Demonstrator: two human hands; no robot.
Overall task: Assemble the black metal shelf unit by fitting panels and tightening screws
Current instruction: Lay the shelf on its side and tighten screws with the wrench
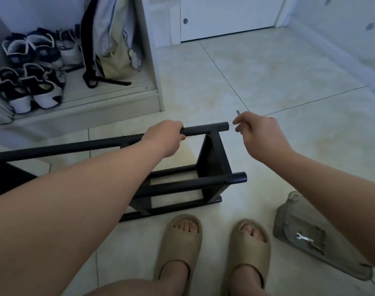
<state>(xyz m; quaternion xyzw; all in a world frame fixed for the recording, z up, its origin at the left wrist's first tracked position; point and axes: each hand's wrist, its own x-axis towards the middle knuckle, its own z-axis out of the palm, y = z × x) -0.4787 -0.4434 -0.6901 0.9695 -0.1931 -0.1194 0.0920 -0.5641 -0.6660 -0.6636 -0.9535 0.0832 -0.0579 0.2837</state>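
The black metal shelf unit (212, 163) lies on its side on the tiled floor, its tubes running left to right. My left hand (165, 136) grips the upper tube (205, 128) near its right end. My right hand (260, 135) is just beyond that tube's open end and pinches a small hex key (238, 113), whose short arm sticks up above my fingers. A thin silvery shaft shows between my fingertips and the tube end. A second tube (235, 178) juts out lower down, nearer me.
A grey bag (306, 227) with a small silver wrench (304, 238) on it lies at the right. My feet in beige slippers (178, 242) stand close to the shelf. A cabinet recess with several shoes (30, 69) and a hanging backpack (109, 39) is at the left back.
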